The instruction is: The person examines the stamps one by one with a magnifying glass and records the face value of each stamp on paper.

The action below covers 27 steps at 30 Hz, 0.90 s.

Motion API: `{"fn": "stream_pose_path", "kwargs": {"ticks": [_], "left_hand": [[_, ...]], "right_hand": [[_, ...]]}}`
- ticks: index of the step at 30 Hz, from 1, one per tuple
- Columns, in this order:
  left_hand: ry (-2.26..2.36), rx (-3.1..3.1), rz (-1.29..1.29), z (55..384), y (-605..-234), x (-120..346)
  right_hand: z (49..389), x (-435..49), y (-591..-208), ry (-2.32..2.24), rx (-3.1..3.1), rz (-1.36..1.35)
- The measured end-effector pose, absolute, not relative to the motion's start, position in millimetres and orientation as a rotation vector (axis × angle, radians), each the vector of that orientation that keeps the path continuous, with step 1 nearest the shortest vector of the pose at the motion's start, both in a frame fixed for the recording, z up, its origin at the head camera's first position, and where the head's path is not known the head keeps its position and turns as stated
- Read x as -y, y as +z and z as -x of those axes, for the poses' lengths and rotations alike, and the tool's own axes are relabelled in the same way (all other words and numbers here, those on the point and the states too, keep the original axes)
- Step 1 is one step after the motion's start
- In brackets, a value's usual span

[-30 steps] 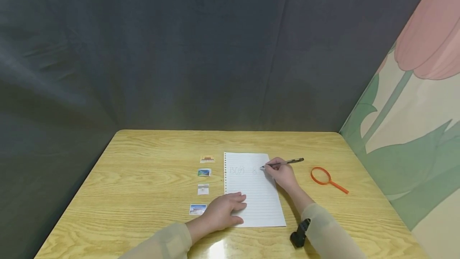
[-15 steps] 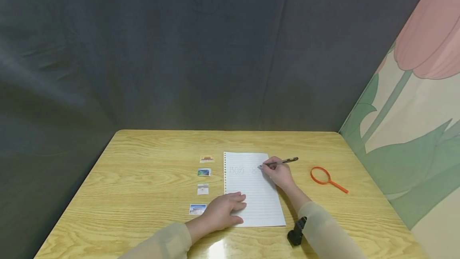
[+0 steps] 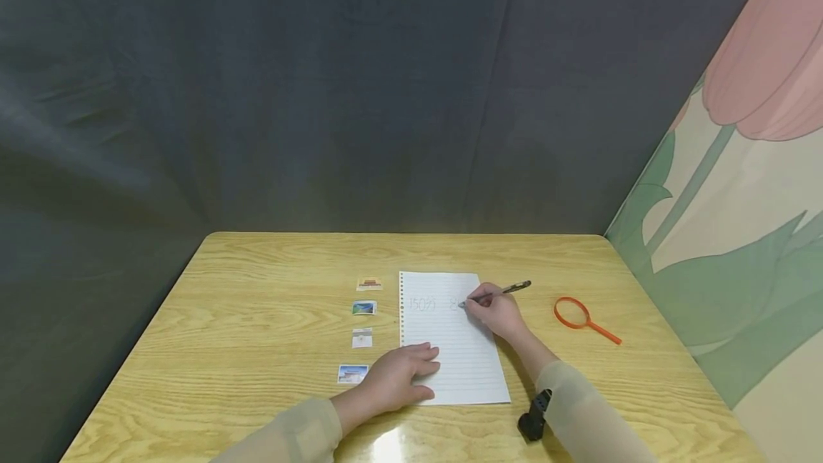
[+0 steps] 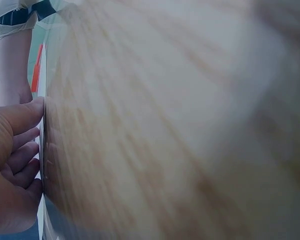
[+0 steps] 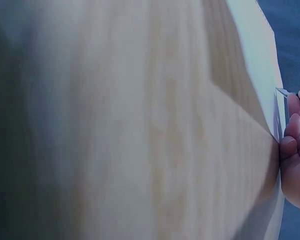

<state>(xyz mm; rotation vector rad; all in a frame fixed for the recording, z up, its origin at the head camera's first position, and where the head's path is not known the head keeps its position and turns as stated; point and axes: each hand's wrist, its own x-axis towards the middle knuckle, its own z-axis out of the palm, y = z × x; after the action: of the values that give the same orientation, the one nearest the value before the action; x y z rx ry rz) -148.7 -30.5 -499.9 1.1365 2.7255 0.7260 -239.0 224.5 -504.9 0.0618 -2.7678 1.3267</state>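
Observation:
A lined sheet of paper (image 3: pixel 459 370) with a row of punched holes down its left edge lies on the wooden table. My right hand (image 3: pixel 497 311) pinches a dark pen (image 3: pixel 516 286), its tip on the sheet's upper part beside the handwriting (image 3: pixel 422 304). In the right wrist view the fingers (image 5: pixel 294 125) curl at the pen, whose silver tip meets the paper. Lower down, my left hand (image 3: pixel 401 377) rests on the sheet's left part with fingers spread and fairly straight. The left wrist view has that hand (image 4: pixel 12 165) flat along the surface.
Left of the paper, several small picture cards form a column: an orange one (image 3: pixel 369 284), a green-blue one (image 3: pixel 364 308), a pale one (image 3: pixel 362 338) and a blue one (image 3: pixel 353 374) near my left wrist. An orange magnifying glass (image 3: pixel 587 320) lies to the right. A dark curtain (image 3: pixel 386 91) hangs behind the table.
My right hand has shifted slightly left with the pen, and a new stroke shows beside the figure 8. The left hand stays in place on the paper.

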Motion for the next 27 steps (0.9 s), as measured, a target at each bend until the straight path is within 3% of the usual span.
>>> {"fn": "stream_pose_path", "kwargs": {"ticks": [27], "left_hand": [[0.694, -2.728, -1.118, 149.3, -499.1, 29.9]], "right_hand": [[245.2, -227.4, -505.9, 1.342, 2.716, -0.016]]}}
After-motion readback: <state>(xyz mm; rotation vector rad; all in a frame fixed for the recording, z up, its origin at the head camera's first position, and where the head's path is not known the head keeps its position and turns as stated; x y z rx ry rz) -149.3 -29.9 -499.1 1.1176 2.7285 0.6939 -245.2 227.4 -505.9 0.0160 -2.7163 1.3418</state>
